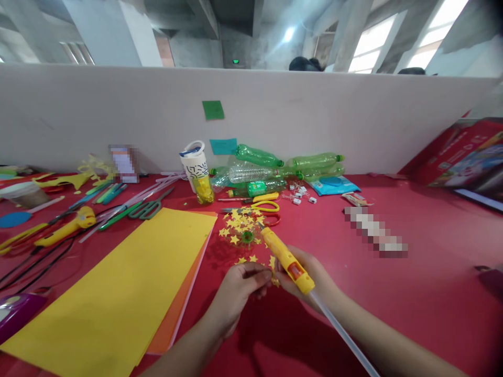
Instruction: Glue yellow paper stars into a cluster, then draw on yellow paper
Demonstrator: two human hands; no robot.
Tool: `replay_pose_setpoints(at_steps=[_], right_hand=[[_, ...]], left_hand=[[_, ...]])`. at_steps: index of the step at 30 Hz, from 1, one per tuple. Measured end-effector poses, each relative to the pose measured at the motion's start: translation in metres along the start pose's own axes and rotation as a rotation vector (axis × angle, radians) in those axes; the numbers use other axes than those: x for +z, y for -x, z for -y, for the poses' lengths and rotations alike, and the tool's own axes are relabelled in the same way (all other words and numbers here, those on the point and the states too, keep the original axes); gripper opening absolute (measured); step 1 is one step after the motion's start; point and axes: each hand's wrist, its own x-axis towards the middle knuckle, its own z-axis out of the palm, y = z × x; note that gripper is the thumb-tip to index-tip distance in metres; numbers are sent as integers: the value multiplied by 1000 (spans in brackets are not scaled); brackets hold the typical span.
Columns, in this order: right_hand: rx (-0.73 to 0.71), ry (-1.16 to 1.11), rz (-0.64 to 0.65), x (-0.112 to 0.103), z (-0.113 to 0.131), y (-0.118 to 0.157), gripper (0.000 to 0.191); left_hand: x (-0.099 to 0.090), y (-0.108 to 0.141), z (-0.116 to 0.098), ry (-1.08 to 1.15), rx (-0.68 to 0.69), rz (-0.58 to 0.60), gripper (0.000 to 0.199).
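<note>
My right hand (pixel 304 269) is wrapped round a yellow hot glue gun (pixel 288 259); its nozzle points up and left, and a long translucent glue stick (pixel 341 332) trails from its rear. My left hand (pixel 245 288) is closed in a pinch close to the right fingers. Small yellow bits show at its fingertips, but I cannot make out what it grips. Beyond both hands, yellow paper stars (pixel 239 222) lie scattered on the red tabletop. Among them sits a green, flower-like cut bottle piece (pixel 247 237). Red-handled scissors (pixel 273 219) and yellow-handled scissors (pixel 267 207) rest behind.
Yellow card sheets (pixel 118 283) cover the left, over orange ones (pixel 176 309). Another yellow glue gun (pixel 66 228) and its cables lie farther left. Green plastic bottles (pixel 259 155) and a white cup (pixel 195 167) stand or lie before the white partition (pixel 137 110). A blue packet (pixel 334 185) is nearby.
</note>
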Motion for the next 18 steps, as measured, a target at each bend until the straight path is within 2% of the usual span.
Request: replay_pose_setpoints(at_steps=[4, 8, 14, 18], right_hand=[[5, 31, -26, 1, -4, -1, 10], [-55, 57, 12, 1, -3, 1, 14], [-89, 94, 0, -3, 3, 1, 8], [-56, 98, -73, -9, 9, 3, 10]], left_hand=[[2, 1, -3, -123, 80, 0, 15], [3, 2, -3, -258, 171, -15, 5], [-2, 4, -5, -466, 262, 2, 11], [-12, 4, -18, -427, 321, -141, 18]])
